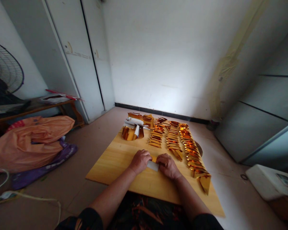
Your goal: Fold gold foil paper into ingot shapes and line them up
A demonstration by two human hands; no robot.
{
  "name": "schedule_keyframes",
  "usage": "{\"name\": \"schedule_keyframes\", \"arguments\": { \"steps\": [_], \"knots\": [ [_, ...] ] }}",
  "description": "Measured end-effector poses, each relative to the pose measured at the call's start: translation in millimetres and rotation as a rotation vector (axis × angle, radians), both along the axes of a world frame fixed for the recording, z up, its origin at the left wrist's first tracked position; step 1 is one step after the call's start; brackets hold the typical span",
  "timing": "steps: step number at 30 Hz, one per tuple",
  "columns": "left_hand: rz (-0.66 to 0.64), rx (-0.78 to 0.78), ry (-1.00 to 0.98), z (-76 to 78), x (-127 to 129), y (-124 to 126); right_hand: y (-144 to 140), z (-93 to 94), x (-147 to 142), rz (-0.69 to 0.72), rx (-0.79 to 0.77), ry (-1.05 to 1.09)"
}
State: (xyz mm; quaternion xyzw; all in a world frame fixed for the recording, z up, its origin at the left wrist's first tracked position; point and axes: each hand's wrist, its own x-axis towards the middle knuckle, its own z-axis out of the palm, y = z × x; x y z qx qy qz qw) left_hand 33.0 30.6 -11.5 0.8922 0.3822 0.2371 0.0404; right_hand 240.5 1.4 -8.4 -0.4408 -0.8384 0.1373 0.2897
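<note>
A small sheet of foil paper (153, 165), pale on its upper face with a strip of gold at its far edge, lies on the wooden board (110, 163) in front of me. My left hand (141, 160) grips its left end with curled fingers. At its right end, my right hand (168, 165) pinches the paper the same way. Beyond my hands stand rows of folded gold foil pieces (174, 137), overlapping one another. The longest row (192, 150) runs down the right side of the board.
Loose gold sheets (129, 133) and white paper rolls (134, 121) sit at the board's far left corner. On the floor at left are an orange bag (33, 137), a purple bag (48, 166) and a cable (36, 198). A white box (266, 182) stands at right.
</note>
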Motion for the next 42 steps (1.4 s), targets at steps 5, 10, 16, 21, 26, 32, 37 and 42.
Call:
{"name": "schedule_keyframes", "arguments": {
  "steps": [5,10,16,21,26,32,37,42],
  "knots": [
    [0.064,0.008,0.036,8.4,0.6,-7.0,-5.0,-4.5,10.2,0.043,0.026,0.014],
    [0.07,-0.012,0.04,9.2,1.0,-7.3,-3.4,-4.5,7.3,0.015,0.08,-0.049],
    [0.066,-0.019,0.013,8.4,0.8,-6.6,-5.5,1.0,1.3,-0.035,0.091,-0.134],
    [0.066,-0.014,0.01,13.5,0.9,-10.9,-9.7,6.5,-2.0,-0.063,0.072,-0.244],
    [0.056,-0.001,0.012,16.4,0.2,-14.6,-11.8,5.9,-3.9,-0.044,0.121,-0.272],
    [0.065,-0.027,0.053,19.7,-1.7,-20.9,-13.2,3.9,-8.9,-0.03,0.164,-0.31],
    [0.071,-0.046,0.075,22.4,-2.1,-25.7,-14.7,2.9,-11.8,-0.027,0.161,-0.3],
    [0.055,-0.056,0.048,22.5,-3.3,-27.5,-11.8,2.0,-10.2,-0.083,0.078,-0.184]
  ]
}}
